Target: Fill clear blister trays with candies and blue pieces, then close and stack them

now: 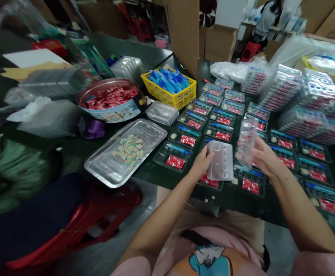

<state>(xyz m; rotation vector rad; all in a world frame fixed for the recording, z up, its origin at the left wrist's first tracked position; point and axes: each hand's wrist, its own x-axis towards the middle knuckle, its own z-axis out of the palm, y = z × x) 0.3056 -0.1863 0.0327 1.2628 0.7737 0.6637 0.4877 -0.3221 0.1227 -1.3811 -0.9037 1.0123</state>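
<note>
My left hand (pixel 201 164) grips a stack of clear plastic lids (pixel 221 161) by its left edge, just above the table's near edge. My right hand (pixel 265 156) holds a single clear plastic lid (pixel 246 142), lifted and tilted upright beside the stack. Beneath both hands lie rows of open clear trays (pixel 219 131), each holding a red packet, a blue item and a small pale piece. The table (pixel 156 174) is dark green.
A metal tray (pixel 112 168) with pale wrapped sweets lies left of the rows. Behind it stand a round tin of red packets (pixel 110 100), a yellow basket of blue items (pixel 170 86) and a clear lid stack (pixel 162 112). Closed packs (pixel 299 99) pile up at right. A red stool (pixel 98 214) stands lower left. A person (pixel 266 19) sits far back.
</note>
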